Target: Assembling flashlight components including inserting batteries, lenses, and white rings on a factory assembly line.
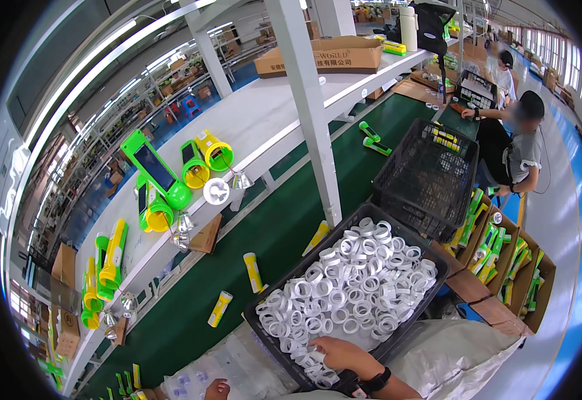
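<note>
My right hand [339, 353] reaches into the near end of a black plastic crate [271, 357] heaped with white plastic rings [351, 293]. Its fingers are curled round a white ring [318, 357] at the near edge of the heap; the fingertips are partly hidden. At the lower edge of the picture, my left hand [218, 389] is only partly in view. It looks closed, and what it holds, if anything, is hidden. Beside it lies a clear plastic bag [238, 363] with small whitish pieces in it.
Yellow flashlight bodies [220, 309] lie on the green belt [191, 303]. A grey post [304, 107] rises beyond the crate. Green-yellow lamps [154, 167] stand on the left shelf. Another black crate [424, 173] and cartons of flashlights [498, 253] are at right, near a seated co-worker [514, 147].
</note>
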Demonstrator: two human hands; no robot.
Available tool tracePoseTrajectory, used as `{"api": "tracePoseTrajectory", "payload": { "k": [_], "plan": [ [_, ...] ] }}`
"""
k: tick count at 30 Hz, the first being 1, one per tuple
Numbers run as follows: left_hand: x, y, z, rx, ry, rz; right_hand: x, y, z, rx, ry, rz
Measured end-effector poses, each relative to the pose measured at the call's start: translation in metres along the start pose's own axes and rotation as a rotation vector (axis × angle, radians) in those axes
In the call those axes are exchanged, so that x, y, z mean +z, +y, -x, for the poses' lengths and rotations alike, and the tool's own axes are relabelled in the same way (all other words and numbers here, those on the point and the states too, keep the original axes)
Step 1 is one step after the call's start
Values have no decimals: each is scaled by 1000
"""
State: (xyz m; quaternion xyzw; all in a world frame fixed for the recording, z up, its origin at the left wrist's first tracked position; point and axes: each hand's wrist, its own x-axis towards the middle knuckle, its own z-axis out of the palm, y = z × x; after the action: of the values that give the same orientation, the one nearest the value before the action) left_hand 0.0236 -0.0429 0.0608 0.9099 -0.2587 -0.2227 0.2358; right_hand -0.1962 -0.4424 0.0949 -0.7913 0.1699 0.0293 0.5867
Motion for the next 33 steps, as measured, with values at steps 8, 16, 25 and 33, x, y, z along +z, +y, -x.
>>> {"api": "tracePoseTrajectory", "payload": {
  "k": [8,16,25,33],
  "plan": [
    [-24,-112,-1,-231,-210,184,11,32,-12,7,-63,-29],
    [-100,-136,-51,-428,-596,294,17,43,-3,-5,-72,-70],
    [-62,0,11,-398,-597,6,2,15,-13,-74,-19,32],
    [3,-98,61,-592,-468,114,-73,-112,-23,-303,162,99]
  ]
}}
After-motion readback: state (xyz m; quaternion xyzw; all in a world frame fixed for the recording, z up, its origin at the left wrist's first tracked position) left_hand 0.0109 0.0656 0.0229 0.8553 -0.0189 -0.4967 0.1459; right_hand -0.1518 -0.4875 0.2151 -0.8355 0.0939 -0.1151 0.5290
